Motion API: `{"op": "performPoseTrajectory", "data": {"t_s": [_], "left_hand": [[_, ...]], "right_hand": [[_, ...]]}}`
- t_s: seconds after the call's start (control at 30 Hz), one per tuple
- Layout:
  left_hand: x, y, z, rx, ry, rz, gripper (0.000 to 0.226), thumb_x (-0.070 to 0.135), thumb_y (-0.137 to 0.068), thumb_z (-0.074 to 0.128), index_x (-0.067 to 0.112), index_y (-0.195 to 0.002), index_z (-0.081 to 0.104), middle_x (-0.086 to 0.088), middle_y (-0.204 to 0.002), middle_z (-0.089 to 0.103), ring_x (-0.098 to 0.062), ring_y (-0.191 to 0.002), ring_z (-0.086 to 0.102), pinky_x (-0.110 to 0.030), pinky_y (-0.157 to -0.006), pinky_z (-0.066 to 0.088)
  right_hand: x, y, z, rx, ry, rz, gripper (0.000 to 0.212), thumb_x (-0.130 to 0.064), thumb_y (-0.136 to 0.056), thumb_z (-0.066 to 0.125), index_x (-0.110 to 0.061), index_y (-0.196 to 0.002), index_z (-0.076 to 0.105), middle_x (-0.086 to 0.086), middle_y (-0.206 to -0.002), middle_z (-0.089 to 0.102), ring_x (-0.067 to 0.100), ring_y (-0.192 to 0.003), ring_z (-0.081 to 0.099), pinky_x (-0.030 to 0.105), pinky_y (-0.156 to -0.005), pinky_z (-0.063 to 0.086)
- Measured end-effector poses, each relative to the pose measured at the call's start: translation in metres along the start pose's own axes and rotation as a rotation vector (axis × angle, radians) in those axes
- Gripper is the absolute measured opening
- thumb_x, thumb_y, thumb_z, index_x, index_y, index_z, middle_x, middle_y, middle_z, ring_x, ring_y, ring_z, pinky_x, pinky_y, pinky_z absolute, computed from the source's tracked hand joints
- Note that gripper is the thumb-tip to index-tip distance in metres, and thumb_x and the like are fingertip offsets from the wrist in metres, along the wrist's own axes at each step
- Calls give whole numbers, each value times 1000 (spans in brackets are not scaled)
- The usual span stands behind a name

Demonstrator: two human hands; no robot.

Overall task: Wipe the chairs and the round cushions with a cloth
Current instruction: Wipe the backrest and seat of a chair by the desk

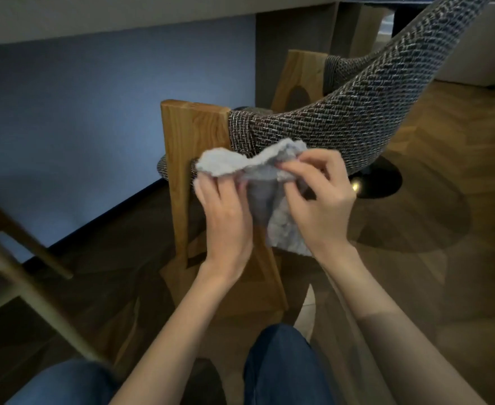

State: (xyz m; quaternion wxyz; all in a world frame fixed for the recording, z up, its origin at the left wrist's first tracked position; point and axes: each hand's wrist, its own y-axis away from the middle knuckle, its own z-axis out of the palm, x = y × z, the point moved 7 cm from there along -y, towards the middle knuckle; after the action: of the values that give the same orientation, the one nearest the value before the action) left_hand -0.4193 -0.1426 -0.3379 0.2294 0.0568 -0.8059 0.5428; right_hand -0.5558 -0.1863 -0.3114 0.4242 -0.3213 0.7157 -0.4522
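Both hands meet on a pale grey-blue cloth, held in the air just in front of the chair, a little above the middle of the view. The left hand grips the cloth's 9 o'clock end: its fingers curl up and over the fluffy edge, back of the hand to the camera. The right hand pinches the 3 o'clock end between thumb and bent fingertips, the other fingers tucked in below. Between the two hands the cloth sags in a fold, and a loose flap hangs towards 6 o'clock, past the right wrist.

The chair has a curved back in dark woven fabric flecked with white, sweeping from the cloth up towards 1 o'clock. A flat wooden leg stands upright at 10 o'clock from the cloth; the cloth's left tip overlaps the leg, though whether it touches cannot be told. A second wooden leg shows further off at 12 o'clock.

At 3 o'clock from the hands a round black base sits on the glossy parquet floor. A blue wall fills the 10 o'clock quarter. At 8 o'clock the pale frame of another chair slants across the edge. Two knees in blue jeans show at 6 o'clock, between the bare forearms.
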Motion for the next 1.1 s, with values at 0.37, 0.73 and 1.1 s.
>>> {"op": "performPoseTrajectory", "data": {"t_s": [0.37,0.73,1.1], "left_hand": [[-68,-28,44,-354,73,-150,27,14,-101,38,10,-126,47,-11,-129,43,-17,-107,38,-25,-96,32],[-103,64,88,-541,242,-389,15,8,-99,43,-2,-108,48,-15,-117,43,-26,-108,48,-33,-93,40],[-109,48,82,-307,513,-382,33,11,-95,51,18,-123,35,-8,-125,48,-19,-116,51,-44,-95,47]], "right_hand": [[10,14,68,-89,111,7,21,0,-87,61,-2,-104,73,19,-106,63,29,-95,61,25,-84,46],[81,89,94,-250,4,462,18,-1,-76,65,-11,-90,70,3,-91,67,13,-85,62,14,-79,42],[65,94,98,-18,-66,400,18,1,-80,64,-5,-96,69,4,-97,68,7,-93,60,14,-87,44]]}}
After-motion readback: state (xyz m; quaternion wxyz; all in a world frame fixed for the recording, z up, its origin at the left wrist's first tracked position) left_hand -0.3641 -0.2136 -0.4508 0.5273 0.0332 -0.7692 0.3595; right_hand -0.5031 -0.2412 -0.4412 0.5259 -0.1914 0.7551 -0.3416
